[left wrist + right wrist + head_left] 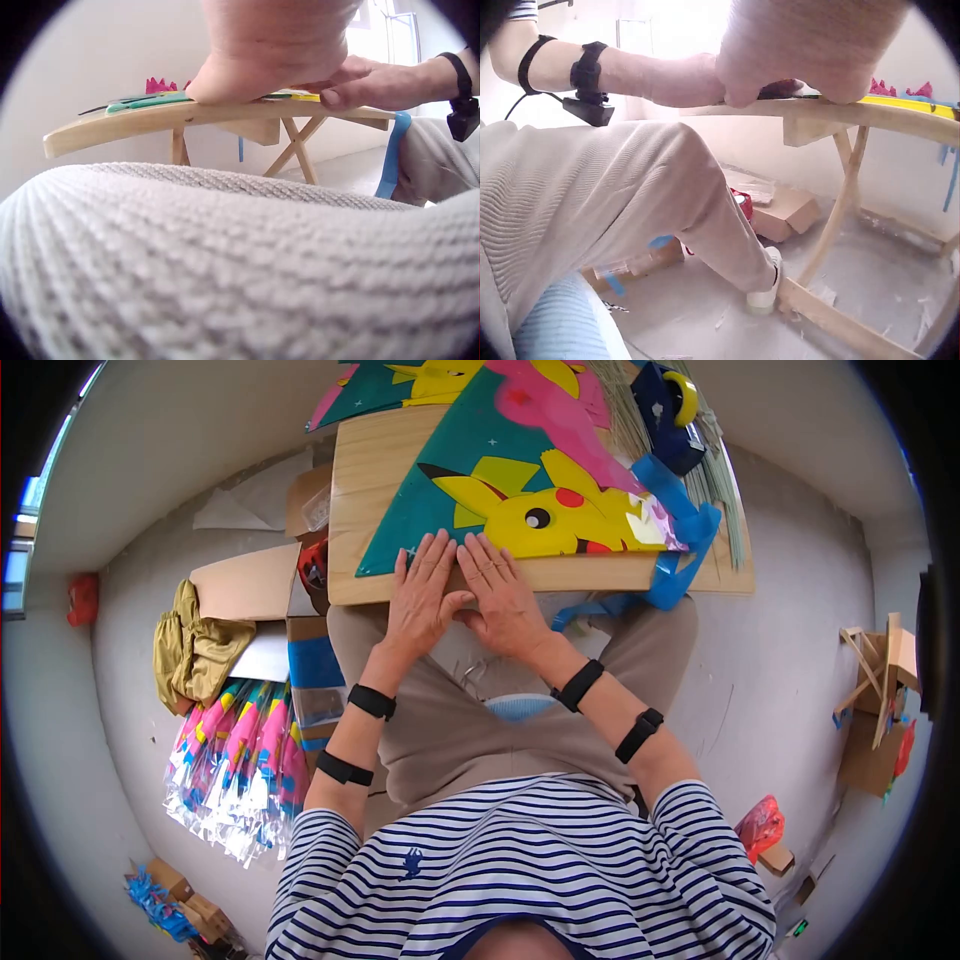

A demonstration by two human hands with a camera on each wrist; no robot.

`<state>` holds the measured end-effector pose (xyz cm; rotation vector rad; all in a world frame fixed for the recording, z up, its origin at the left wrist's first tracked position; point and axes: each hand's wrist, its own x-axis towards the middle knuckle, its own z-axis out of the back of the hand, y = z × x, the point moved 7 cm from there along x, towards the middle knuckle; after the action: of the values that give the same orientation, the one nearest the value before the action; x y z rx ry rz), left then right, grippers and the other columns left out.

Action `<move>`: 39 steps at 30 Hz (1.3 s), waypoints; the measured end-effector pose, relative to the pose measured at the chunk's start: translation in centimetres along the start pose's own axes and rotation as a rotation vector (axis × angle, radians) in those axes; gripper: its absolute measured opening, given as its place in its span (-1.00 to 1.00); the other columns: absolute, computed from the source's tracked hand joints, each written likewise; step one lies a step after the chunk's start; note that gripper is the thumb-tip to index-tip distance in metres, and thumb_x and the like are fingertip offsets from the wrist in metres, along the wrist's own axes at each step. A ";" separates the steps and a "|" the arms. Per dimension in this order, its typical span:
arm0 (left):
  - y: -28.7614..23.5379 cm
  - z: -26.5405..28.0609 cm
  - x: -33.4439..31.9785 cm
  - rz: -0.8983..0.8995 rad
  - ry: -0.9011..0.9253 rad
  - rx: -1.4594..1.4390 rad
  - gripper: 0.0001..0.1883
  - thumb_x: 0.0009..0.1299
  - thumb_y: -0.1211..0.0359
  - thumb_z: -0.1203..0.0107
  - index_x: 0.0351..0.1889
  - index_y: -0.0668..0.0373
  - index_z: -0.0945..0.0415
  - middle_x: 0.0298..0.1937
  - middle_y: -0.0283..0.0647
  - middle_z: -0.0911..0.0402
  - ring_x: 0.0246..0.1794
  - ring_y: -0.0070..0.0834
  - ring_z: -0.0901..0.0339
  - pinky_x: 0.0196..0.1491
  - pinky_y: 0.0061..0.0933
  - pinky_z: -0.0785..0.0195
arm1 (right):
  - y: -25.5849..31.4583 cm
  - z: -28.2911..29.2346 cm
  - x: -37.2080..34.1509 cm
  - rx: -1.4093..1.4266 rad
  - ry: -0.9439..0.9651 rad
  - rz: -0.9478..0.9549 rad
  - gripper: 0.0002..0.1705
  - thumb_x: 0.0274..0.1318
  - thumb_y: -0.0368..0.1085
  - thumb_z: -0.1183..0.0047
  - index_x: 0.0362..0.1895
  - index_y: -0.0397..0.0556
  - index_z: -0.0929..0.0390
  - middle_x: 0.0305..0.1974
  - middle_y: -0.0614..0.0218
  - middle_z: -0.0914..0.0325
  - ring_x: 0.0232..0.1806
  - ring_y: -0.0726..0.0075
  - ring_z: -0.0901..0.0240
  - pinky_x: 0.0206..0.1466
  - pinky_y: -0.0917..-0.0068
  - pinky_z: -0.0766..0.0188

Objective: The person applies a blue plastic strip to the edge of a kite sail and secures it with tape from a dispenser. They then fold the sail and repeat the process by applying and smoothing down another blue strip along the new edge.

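Observation:
A teal, pink and yellow printed sheet with a cartoon face lies flat on the wooden table. Both hands rest side by side at its near edge, thumbs close together and fingers straight, fingertips on the sheet's lower border. The left hand is at the left, the right hand just beside it. From the left wrist view, the heel of the left hand bears on the table edge. The right wrist view shows the right hand at that edge too. Neither hand grips anything.
Blue ribbon hangs over the table's right side. Thin sticks and a dark blue tape dispenser with yellow tape lie at the back right. Another printed sheet is at the back left. Finished-looking foil pieces hang beside boxes at left.

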<state>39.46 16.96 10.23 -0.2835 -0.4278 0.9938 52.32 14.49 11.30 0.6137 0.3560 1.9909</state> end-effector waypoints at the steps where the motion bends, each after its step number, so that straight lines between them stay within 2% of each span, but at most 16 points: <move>1: -0.2 -0.1 0.0 -0.013 0.004 0.049 -0.22 0.55 -0.14 0.11 0.56 0.18 -0.15 0.63 -0.11 -0.10 0.65 -0.18 0.04 0.59 0.05 0.34 | -0.2 0.6 -0.4 -0.033 -0.001 -0.012 0.09 -0.01 -0.06 -0.36 0.53 -0.18 -0.09 0.56 0.01 -0.04 0.63 -0.08 0.11 0.62 -0.05 0.16; 5: -0.6 -0.2 -0.1 -0.038 0.023 0.134 -0.13 0.47 -0.19 0.03 0.58 0.15 -0.10 0.65 -0.15 -0.06 0.65 -0.20 0.04 0.60 0.03 0.33 | -2.1 2.2 -2.1 -0.120 -0.021 -0.095 0.12 -0.01 -0.01 -0.35 0.53 -0.23 -0.07 0.56 -0.03 -0.02 0.63 -0.09 0.13 0.63 -0.06 0.21; 11: -0.9 -0.1 0.1 -0.033 0.062 0.163 -0.05 0.38 -0.15 -0.13 0.59 0.15 -0.06 0.66 -0.16 -0.03 0.66 -0.21 0.07 0.60 0.02 0.30 | -4.4 3.8 -4.4 -0.225 -0.006 -0.134 0.18 -0.05 0.11 -0.36 0.52 -0.25 -0.08 0.56 -0.04 -0.01 0.63 -0.09 0.15 0.62 -0.12 0.24; 14: -1.1 -0.2 0.1 -0.026 0.086 0.164 -0.08 0.43 -0.17 -0.05 0.61 0.14 -0.04 0.67 -0.14 0.00 0.68 -0.19 0.12 0.61 0.01 0.35 | -6.3 5.4 -5.6 -0.309 -0.002 -0.243 0.22 -0.09 0.18 -0.36 0.52 -0.24 -0.10 0.57 -0.03 0.00 0.63 -0.09 0.14 0.62 -0.18 0.30; 17: -1.4 0.0 0.4 -0.042 0.094 0.188 0.00 0.33 -0.13 -0.21 0.59 0.20 -0.06 0.66 -0.12 0.00 0.67 -0.20 0.10 0.60 0.04 0.31 | -8.6 7.3 -7.2 -0.406 -0.010 -0.382 0.23 -0.11 0.21 -0.37 0.51 -0.23 -0.12 0.57 -0.03 0.00 0.63 -0.09 0.14 0.62 -0.21 0.34; 18: -1.8 0.1 0.5 -0.033 0.098 0.201 0.03 0.29 -0.13 -0.25 0.58 0.22 -0.06 0.66 -0.10 -0.01 0.67 -0.19 0.09 0.60 0.05 0.31 | -8.8 7.3 -7.3 -0.409 0.003 -0.367 0.23 -0.11 0.19 -0.37 0.51 -0.22 -0.12 0.57 -0.02 -0.01 0.63 -0.08 0.14 0.62 -0.20 0.34; 20: -3.0 0.4 1.0 -0.023 0.109 0.222 0.09 0.21 -0.11 -0.33 0.58 0.26 -0.06 0.65 -0.04 -0.01 0.67 -0.16 0.09 0.60 0.09 0.32 | -9.1 7.4 -7.5 -0.417 0.028 -0.347 0.21 -0.11 0.16 -0.39 0.51 -0.21 -0.13 0.57 -0.02 -0.01 0.63 -0.08 0.14 0.62 -0.19 0.33; 23: -9.5 0.0 3.5 -0.169 0.165 0.131 0.19 0.06 -0.05 -0.44 0.56 0.31 -0.06 0.63 0.02 -0.04 0.66 -0.12 0.08 0.60 0.12 0.33 | -8.8 7.4 -7.4 -0.349 -0.020 -0.370 0.20 -0.12 0.10 -0.41 0.52 -0.20 -0.13 0.56 -0.01 -0.03 0.63 -0.07 0.13 0.62 -0.20 0.32; 24: -10.9 -1.3 4.3 -0.181 0.167 0.040 0.21 0.02 0.02 -0.49 0.58 0.25 -0.04 0.63 0.01 -0.03 0.66 -0.09 0.10 0.59 0.14 0.33 | -8.8 7.1 -7.4 -0.346 -0.018 -0.351 0.19 -0.13 0.09 -0.41 0.52 -0.20 -0.13 0.56 0.00 -0.04 0.63 -0.06 0.12 0.62 -0.20 0.31; 27: -13.1 -5.7 5.4 -0.178 0.215 -0.013 0.22 0.00 0.05 -0.51 0.59 0.23 -0.02 0.64 -0.01 -0.01 0.67 -0.11 0.10 0.59 0.14 0.30 | -9.7 7.7 -8.3 -0.334 -0.026 -0.329 0.17 -0.11 0.07 -0.40 0.51 -0.22 -0.14 0.56 0.00 -0.05 0.63 -0.04 0.11 0.61 -0.20 0.31; 29: -12.7 -6.1 5.4 -0.203 0.220 0.025 0.22 0.02 0.07 -0.50 0.60 0.20 -0.01 0.65 -0.04 0.01 0.67 -0.12 0.12 0.60 0.12 0.27 | -10.2 8.1 -8.6 -0.289 -0.025 -0.328 0.13 -0.06 0.07 -0.37 0.50 -0.24 -0.15 0.57 -0.01 -0.02 0.64 -0.01 0.14 0.62 -0.21 0.33; 35: -12.9 -6.0 5.0 -0.191 0.211 0.038 0.17 0.04 0.10 -0.48 0.59 0.19 -0.03 0.65 -0.09 -0.01 0.67 -0.16 0.11 0.61 0.06 0.27 | -15.6 13.1 -11.6 -0.454 -0.050 -0.499 0.08 -0.02 0.13 -0.32 0.48 -0.21 -0.21 0.52 -0.01 -0.14 0.61 0.00 0.05 0.59 -0.23 0.25; 36: -12.9 -6.0 4.9 -0.187 0.209 0.039 0.17 0.04 0.09 -0.48 0.59 0.19 -0.03 0.65 -0.09 -0.01 0.67 -0.15 0.11 0.61 0.05 0.28 | -16.1 14.6 -12.0 -0.499 -0.146 -0.463 0.04 -0.05 0.09 -0.37 0.44 -0.16 -0.26 0.41 -0.01 -0.30 0.54 0.00 -0.07 0.54 -0.24 0.12; 39: -12.9 -5.9 5.2 -0.178 0.190 0.037 0.17 0.04 0.09 -0.48 0.59 0.19 -0.04 0.65 -0.09 -0.01 0.67 -0.15 0.10 0.61 0.05 0.28 | -16.5 20.7 -13.0 -0.498 -0.362 -0.519 -0.03 -0.11 0.00 -0.43 0.37 -0.13 -0.33 0.24 0.05 -0.42 0.41 -0.04 -0.22 0.45 -0.17 -0.09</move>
<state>54.31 14.44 11.56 -0.2984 -0.2571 0.7915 81.02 10.73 16.84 0.4834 -0.1898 1.3601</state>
